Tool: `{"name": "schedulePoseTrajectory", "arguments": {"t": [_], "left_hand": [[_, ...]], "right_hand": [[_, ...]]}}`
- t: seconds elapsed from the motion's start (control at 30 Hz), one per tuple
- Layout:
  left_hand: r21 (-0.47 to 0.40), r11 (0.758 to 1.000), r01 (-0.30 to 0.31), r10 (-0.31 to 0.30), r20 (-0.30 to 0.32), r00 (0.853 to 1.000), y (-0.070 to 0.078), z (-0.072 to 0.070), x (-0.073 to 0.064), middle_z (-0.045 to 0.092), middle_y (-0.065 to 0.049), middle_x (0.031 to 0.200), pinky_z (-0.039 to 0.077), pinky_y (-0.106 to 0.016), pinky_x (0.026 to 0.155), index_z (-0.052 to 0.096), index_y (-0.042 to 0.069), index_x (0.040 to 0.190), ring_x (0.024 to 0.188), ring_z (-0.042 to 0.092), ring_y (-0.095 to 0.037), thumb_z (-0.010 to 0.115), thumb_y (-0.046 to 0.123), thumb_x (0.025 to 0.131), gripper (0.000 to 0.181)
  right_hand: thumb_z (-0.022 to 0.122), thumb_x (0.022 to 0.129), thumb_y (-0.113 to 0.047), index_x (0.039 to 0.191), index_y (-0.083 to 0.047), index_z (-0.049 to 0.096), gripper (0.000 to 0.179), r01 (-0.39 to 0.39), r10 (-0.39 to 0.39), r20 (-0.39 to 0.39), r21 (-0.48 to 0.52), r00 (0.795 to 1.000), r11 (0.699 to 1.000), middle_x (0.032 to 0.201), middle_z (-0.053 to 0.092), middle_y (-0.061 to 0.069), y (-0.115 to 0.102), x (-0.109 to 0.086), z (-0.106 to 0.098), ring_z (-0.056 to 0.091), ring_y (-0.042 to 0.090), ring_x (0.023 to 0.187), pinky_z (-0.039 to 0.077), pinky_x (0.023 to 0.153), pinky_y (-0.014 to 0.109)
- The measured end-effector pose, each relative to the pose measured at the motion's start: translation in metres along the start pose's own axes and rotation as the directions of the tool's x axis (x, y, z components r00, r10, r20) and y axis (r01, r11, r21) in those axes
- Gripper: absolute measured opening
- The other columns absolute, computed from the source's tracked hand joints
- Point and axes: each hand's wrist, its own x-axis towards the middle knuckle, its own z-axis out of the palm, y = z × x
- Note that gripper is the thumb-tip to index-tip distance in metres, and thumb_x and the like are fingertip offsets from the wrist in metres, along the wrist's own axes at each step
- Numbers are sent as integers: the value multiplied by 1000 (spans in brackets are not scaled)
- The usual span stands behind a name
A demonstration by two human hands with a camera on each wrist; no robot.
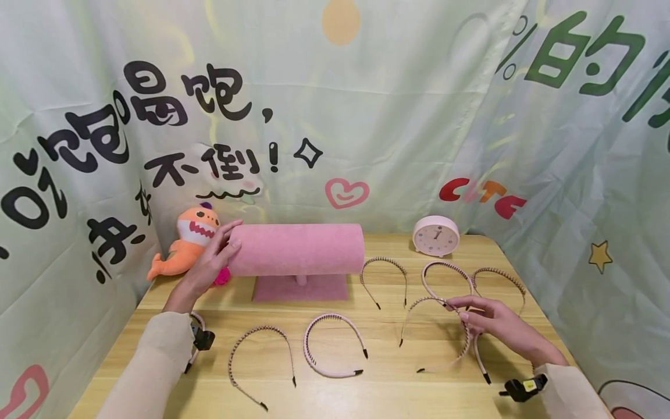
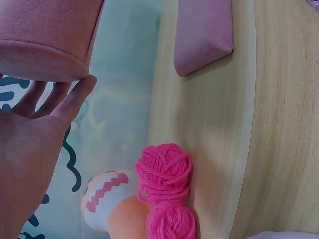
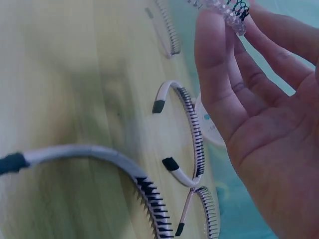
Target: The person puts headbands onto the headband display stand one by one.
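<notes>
A pink velvety headband stand point(image 1: 296, 249), a horizontal roll on a flat base, stands at the middle back of the table. My left hand point(image 1: 206, 265) touches the roll's left end with fairly straight fingers; the left wrist view shows fingertips point(image 2: 85, 85) against its edge. Over the right side of the table, my right hand point(image 1: 497, 326) pinches a thin beaded headband point(image 3: 235, 22) between thumb and fingers, its two dark tips hanging toward the left. Beneath that hand lies a pale headband point(image 1: 479, 362), partly hidden.
Several headbands lie about, including a beaded one point(image 1: 262, 329) and a pale one point(image 1: 307, 349) in front. Another point(image 1: 195, 356) is partly behind my left wrist. An orange plush toy point(image 1: 183, 253), pink yarn point(image 2: 164, 172) and a round clock point(image 1: 436, 235) stand at the back.
</notes>
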Motion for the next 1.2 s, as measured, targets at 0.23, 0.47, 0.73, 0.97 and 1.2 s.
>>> {"name": "schedulePoseTrajectory", "arguments": {"t": [0.23,0.47,0.73,0.97,1.2], "left_hand": [[-6,1000,-2,2,-4,1000,0,0,0,26,-17,176,25,-71,126,27,20,172,160,27,-41,47,32,117,60],[-7,1000,2,-2,1,1000,1,-1,-1,25,-19,176,26,-73,125,25,18,173,160,27,-43,47,32,117,62],[-11,1000,12,-12,-4,1000,2,-1,-2,27,-18,176,28,-70,124,25,17,173,159,29,-41,46,33,117,61],[-12,1000,17,-17,-5,1000,1,0,-2,28,-17,175,31,-66,124,27,22,173,158,31,-38,47,33,117,60],[-26,1000,7,-7,-3,1000,0,0,-2,26,-20,176,29,-72,123,25,17,173,159,28,-42,47,33,117,62]], "right_hand": [[56,115,-14,154,6,53,44,70,-70,5,40,998,997,136,72,1,-8,1,4,72,25,96,66,83,41],[61,113,-17,152,-2,58,42,54,-51,-81,41,995,998,135,70,-2,-27,6,13,72,18,96,65,85,41],[61,113,-15,149,3,58,40,155,-151,-140,20,979,988,141,67,-17,-50,19,18,74,18,101,66,84,39],[64,112,-24,150,-7,61,42,143,-144,-222,-22,964,990,133,70,-13,-69,36,20,75,23,98,66,86,39],[67,111,-30,152,-7,59,48,121,-113,-228,18,967,993,139,67,-3,-88,53,23,78,26,104,66,90,43]]}}
